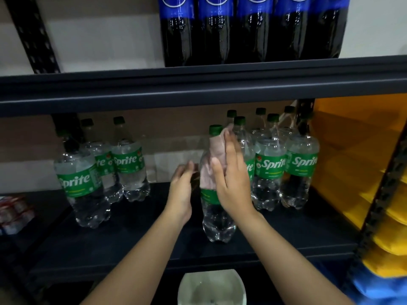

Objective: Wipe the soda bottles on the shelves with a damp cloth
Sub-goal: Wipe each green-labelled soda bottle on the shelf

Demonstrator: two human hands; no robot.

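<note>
A clear Sprite bottle (217, 221) with a green cap stands near the front middle of the dark shelf (136, 243). A pale pinkish cloth (214, 150) is draped over its neck and shoulder. My right hand (231, 177) presses the cloth flat against the bottle with straight fingers. My left hand (181, 190) steadies the bottle's left side, fingers loosely bent against it. Three more Sprite bottles (83, 179) stand at the left, and several others (271, 170) are grouped at the right behind the wiped one.
Dark cola bottles (251, 31) with blue labels line the upper shelf (198, 84). A white basin (211, 287) sits below the shelf edge. Yellow packs (363, 172) fill the neighbouring rack at the right. Small packaged goods (15, 214) lie at the far left.
</note>
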